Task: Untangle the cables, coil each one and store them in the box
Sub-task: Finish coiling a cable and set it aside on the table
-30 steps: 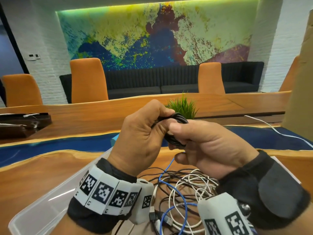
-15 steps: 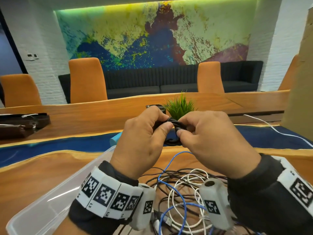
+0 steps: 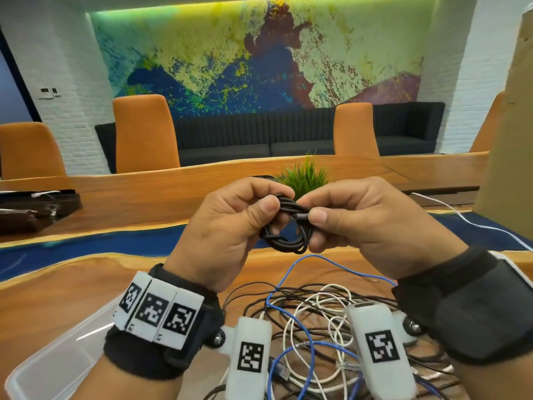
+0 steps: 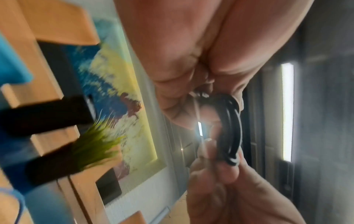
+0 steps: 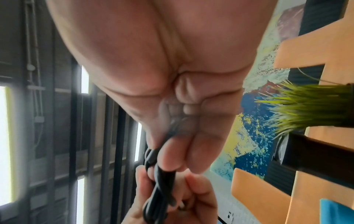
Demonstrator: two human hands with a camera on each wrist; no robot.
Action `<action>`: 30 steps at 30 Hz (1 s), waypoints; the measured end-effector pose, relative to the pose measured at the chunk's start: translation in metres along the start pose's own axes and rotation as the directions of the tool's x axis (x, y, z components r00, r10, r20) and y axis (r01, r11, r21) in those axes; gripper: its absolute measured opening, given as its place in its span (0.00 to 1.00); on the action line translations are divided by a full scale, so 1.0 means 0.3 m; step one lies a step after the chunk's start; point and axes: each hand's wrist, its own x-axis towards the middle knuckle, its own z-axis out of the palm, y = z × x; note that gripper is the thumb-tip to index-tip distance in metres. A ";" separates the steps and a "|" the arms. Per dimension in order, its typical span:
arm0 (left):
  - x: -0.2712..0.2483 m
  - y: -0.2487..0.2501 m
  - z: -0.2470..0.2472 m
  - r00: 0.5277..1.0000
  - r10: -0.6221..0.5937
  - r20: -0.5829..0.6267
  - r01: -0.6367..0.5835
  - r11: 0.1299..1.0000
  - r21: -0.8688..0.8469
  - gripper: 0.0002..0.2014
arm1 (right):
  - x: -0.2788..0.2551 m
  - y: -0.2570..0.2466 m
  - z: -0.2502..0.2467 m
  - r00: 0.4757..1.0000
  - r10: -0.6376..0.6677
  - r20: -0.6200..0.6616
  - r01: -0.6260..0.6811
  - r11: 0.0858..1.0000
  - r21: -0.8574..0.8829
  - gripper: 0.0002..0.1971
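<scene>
Both hands hold a small coil of black cable [image 3: 288, 226] in the air above the table. My left hand [image 3: 230, 223] grips the coil's left side between thumb and curled fingers. My right hand [image 3: 346, 220] pinches its right side, thumb on top. The left wrist view shows the black cable [image 4: 229, 125] as a curved bundle between the two hands; the black cable [image 5: 159, 181] also runs down between the fingers in the right wrist view. Below the hands a tangle of white, blue and black cables [image 3: 311, 319] lies on the wood. The clear plastic box [image 3: 57, 359] sits at lower left.
A small green plant [image 3: 305, 174] stands just behind the hands. A white cable [image 3: 476, 223] trails across the blue strip of the table [image 3: 86, 284] at right. A tall cardboard surface [image 3: 507, 140] rises at the right edge. Orange chairs and a dark tray stand farther back.
The hands have drawn slightly apart and turned, so the coil now shows open between them as a ring. The right hand shifted from wrapping over the coil to pinching its side.
</scene>
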 end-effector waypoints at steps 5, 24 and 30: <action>0.008 -0.005 -0.011 0.999 -0.041 0.020 0.039 0.997 0.065 0.09 | 0.003 -0.005 -0.021 0.999 -0.038 0.015 0.040 0.977 -0.209 0.09; -0.014 0.005 0.075 0.985 -0.078 0.151 -0.038 0.766 0.641 0.32 | -0.169 0.144 -0.629 0.711 0.465 -0.528 -0.685 0.629 -0.368 0.07; -0.026 0.068 0.088 0.968 -0.186 0.170 -0.010 0.645 0.764 0.18 | -0.196 0.364 -0.631 0.560 0.675 -0.481 -0.828 0.478 -0.292 0.10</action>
